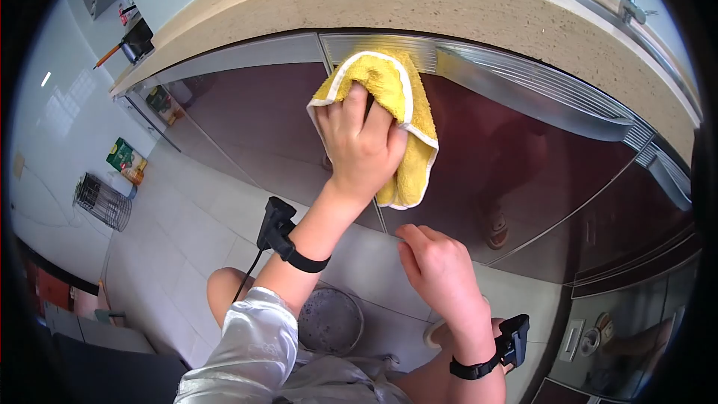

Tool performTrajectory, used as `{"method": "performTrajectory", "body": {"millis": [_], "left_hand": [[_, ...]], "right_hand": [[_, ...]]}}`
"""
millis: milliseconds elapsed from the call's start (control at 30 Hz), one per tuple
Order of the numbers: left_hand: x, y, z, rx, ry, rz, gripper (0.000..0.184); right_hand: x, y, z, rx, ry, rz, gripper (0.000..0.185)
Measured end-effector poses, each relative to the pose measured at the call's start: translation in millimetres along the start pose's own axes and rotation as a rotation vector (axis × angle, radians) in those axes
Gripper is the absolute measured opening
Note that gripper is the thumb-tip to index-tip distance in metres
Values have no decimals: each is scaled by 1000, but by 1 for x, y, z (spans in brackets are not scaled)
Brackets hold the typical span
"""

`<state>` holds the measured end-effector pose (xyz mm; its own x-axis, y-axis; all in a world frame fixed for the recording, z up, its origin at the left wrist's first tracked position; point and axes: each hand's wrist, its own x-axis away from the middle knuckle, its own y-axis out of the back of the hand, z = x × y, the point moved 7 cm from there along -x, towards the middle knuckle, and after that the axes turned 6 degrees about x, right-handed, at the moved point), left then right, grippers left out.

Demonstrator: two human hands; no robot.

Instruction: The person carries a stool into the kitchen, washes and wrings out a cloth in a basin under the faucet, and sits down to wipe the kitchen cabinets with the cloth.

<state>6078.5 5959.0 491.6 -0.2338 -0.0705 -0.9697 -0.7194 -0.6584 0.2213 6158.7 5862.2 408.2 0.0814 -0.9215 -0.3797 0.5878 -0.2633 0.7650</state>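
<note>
Towel [415, 164], yellow terry with white edging: positioned just below the front edge of the countertop [299, 4], against the ridged metal strip [419, 49] and the glossy maroon cabinet door [516, 157], covering part of the seam beside that door. Upper portion is bunched; lower portion hangs in loose folds.

Handling: expected to be light, soft and limp, with a nap that resists slipping and little risk of damage. Take hold at the bunched upper fold, fingers spread behind the fabric; a hold on the edging alone would probably leave the rest to flop. Moisture content cannot be determined.

Left hand [355, 138]: below the countertop, grasping the towel, fingers tucked into its folds. Fingertips are hidden; pressure cannot be determined.

Right hand [441, 265]: farther below the countertop, apart from the door. Fingers are loosely bent; no object is visible in the grip.

Surroundings: metal bar handle [523, 97] under the countertop, right of the towel; faucet [630, 7] above the countertop, at its right end; round grey basin [362, 322] on the floor, well below the countertop.
</note>
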Motion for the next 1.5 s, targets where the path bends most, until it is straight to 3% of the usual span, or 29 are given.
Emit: {"method": "performTrajectory", "body": {"millis": [200,467,733,1000,1167,1200,1367,1400,1467,1500], "left_hand": [[-6,-4,-22,72,-35,7,32],[1,16,29,-112,-25,45,27],[-4,-9,-24,132,18,8,27],[-2,7,8,-43,-5,20,25],[0,-9,-19,105,48,67,26],[-4,-9,-23,157,48,-1,24],[-2,0,-5,8,33,23,26],[-2,1,4,6,57,16,24],[-1,0,3,110,82,16,37],[-2,-2,-1,108,68,13,31]], "right_hand": [[0,-4,3,7,44,-54,10],[0,-2,0,18,31,-54,10],[-2,-6,4,16,51,-46,10],[-2,-5,3,19,63,-76,9],[-2,-8,5,22,67,-58,9],[-2,-10,5,16,68,-51,9],[-3,-8,3,21,67,-61,9],[-2,-7,3,20,68,-74,9],[-2,-4,3,22,60,-75,9],[-2,-4,4,26,58,-65,9]]}}
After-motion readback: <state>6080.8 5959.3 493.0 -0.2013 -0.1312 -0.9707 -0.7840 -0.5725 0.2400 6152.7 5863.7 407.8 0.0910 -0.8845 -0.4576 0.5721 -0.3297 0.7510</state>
